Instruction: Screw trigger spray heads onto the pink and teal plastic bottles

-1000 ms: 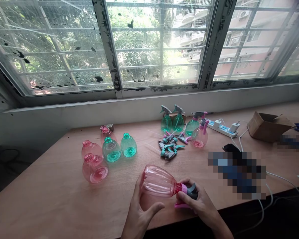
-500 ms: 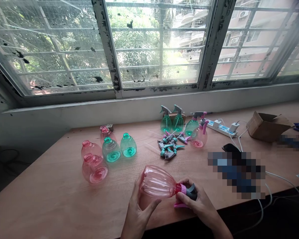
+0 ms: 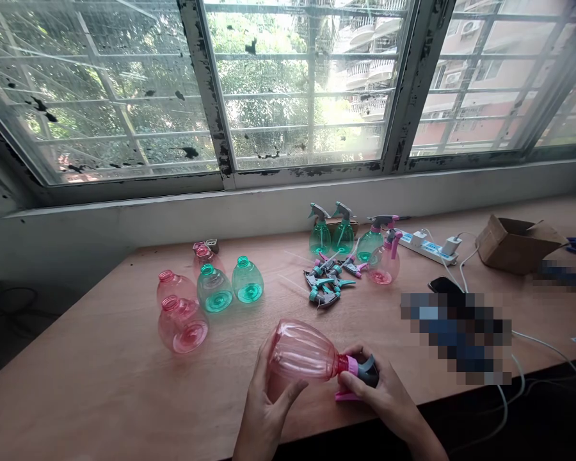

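Observation:
A clear pink spray bottle (image 3: 304, 352) lies on its side in the air above the near part of the table. My left hand (image 3: 267, 397) cradles its base, with the fingers behind it and the thumb sticking out below. At the bottle's neck, my right hand (image 3: 377, 387) grips the grey and pink spray head (image 3: 367, 370) by its pink collar, which sits against the red neck. The pink trigger (image 3: 348, 396) points down under my right hand. My right fingertips are partly hidden behind the spray head.
Headless pink bottles (image 3: 183, 326) and green bottles (image 3: 248, 282) stand left. Loose spray heads (image 3: 324, 288) lie mid-table, before several bottles with heads (image 3: 320, 238). A power strip (image 3: 427, 246), phone (image 3: 445, 285), cardboard box (image 3: 518, 246) and cables are at right.
Almost nothing differs. My left thumb has shifted slightly along the bottle's underside; the bottle and spray head stay in place.

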A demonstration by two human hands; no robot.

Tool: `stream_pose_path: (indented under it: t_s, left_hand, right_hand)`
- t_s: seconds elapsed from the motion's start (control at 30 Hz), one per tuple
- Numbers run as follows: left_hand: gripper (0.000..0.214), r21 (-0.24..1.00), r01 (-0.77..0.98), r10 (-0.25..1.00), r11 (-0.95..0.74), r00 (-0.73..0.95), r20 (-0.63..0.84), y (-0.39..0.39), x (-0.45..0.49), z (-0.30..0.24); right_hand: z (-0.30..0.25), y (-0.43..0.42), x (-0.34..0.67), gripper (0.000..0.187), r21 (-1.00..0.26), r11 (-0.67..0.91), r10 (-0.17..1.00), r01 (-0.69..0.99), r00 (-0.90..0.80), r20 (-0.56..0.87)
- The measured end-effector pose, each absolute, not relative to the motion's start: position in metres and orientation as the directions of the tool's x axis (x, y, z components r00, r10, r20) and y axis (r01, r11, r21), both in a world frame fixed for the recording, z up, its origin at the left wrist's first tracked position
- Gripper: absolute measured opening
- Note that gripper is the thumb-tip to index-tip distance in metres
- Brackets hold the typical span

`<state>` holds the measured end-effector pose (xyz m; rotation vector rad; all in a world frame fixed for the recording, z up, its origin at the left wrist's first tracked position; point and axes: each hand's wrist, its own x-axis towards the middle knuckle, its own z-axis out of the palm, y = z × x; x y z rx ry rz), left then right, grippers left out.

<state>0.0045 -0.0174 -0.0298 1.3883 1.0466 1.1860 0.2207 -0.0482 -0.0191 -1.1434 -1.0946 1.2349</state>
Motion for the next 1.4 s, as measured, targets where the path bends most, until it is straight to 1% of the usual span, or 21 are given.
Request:
stream_pose_path:
  t_s: [0.1, 0.23, 0.4, 0.57, 0.63, 0.73, 0.87, 1.03, 1.17, 1.23, 1.3, 1.4]
  left_hand:
    - [0.071, 0.985, 0.039, 0.976, -0.168, 0.146, 0.161, -0.0184, 0.004, -0.0289]
    - [0.082, 0.989, 0.029, 0.981, -0.145, 0.132, 0.14, -0.0227, 0.0079, -0.0224]
    - [0.071, 0.992, 0.007, 0.986, -0.123, 0.111, 0.122, -0.0217, 0.0076, -0.0237]
    - [0.069, 0.98, 0.051, 0.975, -0.191, 0.126, 0.183, -0.0158, 0.0052, -0.0275]
    - [0.071, 0.98, 0.049, 0.976, -0.191, 0.114, 0.185, -0.0158, 0.0063, -0.0275]
    - [0.075, 0.987, 0.007, 0.982, -0.161, 0.1, 0.16, -0.0182, 0.0089, -0.0271]
    - [0.066, 0.991, -0.068, 0.991, -0.114, 0.064, 0.118, -0.0198, 0.0094, -0.0269]
    - [0.063, 0.982, 0.039, 0.978, -0.186, 0.102, 0.182, -0.0181, 0.0038, -0.0259]
    - [0.066, 0.978, 0.095, 0.979, -0.186, 0.108, 0.175, -0.0212, 0.0035, -0.023]
    - [0.069, 0.983, 0.054, 0.981, -0.174, 0.096, 0.168, -0.0228, 0.0052, -0.0231]
    - [0.07, 0.989, -0.024, 0.985, -0.148, 0.083, 0.149, -0.023, 0.0069, -0.0248]
    - [0.066, 0.99, -0.095, 0.993, -0.1, 0.059, 0.106, -0.0207, 0.0076, -0.0275]
  right_hand:
    - [-0.0199, -0.048, 0.2213, 0.039, -0.992, -0.008, 0.999, -0.129, 0.037, -0.013]
    - [-0.0224, -0.0474, 0.2212, 0.037, -0.992, 0.0, 0.999, -0.128, 0.034, -0.004]
    - [-0.0224, -0.0474, 0.221, 0.038, -0.992, -0.003, 1.0, -0.123, 0.03, -0.007]
    - [-0.0215, -0.0479, 0.2207, 0.038, -0.99, -0.002, 1.0, -0.144, 0.024, -0.005]
    - [-0.022, -0.0477, 0.2203, 0.038, -0.99, -0.002, 1.0, -0.143, 0.025, -0.006]
    - [-0.0227, -0.0474, 0.2199, 0.041, -0.991, -0.005, 0.999, -0.132, 0.035, -0.01]
    - [-0.0226, -0.0474, 0.2204, 0.04, -0.991, -0.017, 0.999, -0.13, 0.025, -0.021]
    - [-0.0232, -0.0473, 0.2215, 0.041, -0.984, -0.022, 0.999, -0.179, 0.041, -0.03]
    - [-0.0241, -0.0474, 0.2207, 0.043, -0.973, -0.054, 0.997, -0.223, 0.041, -0.065]
    - [-0.024, -0.0476, 0.2203, 0.043, -0.973, -0.056, 0.997, -0.226, 0.035, -0.066]
    - [-0.0235, -0.0477, 0.2204, 0.042, -0.977, -0.046, 0.998, -0.21, 0.032, -0.053]
    - [-0.0231, -0.0473, 0.2212, 0.04, -0.984, -0.033, 0.999, -0.176, 0.027, -0.038]
